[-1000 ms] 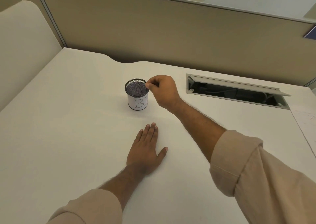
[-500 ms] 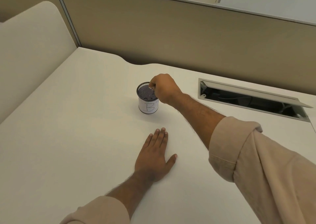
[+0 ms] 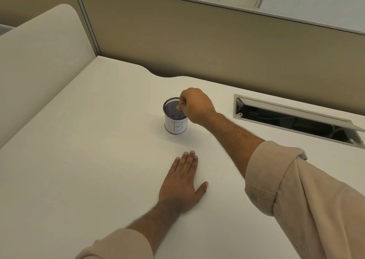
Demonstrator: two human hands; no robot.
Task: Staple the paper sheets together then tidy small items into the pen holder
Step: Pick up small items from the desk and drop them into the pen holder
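A black mesh pen holder with a white label marked "B" stands upright on the white desk. My right hand hovers over its right rim, fingertips pinched together and dipping into the opening; whatever they pinch is too small to make out. My left hand lies flat on the desk, palm down and fingers together, well in front of the holder. No paper sheets or stapler are in view.
An open cable tray slot with a raised flap is set into the desk at the right. A beige partition wall runs along the back edge. A cream rounded panel rises at the left.
My right hand has moved from beside the holder's rim to over its opening, fingertips lowering inside. The view has shifted, so everything sits further right in frame. The left hand stays flat.
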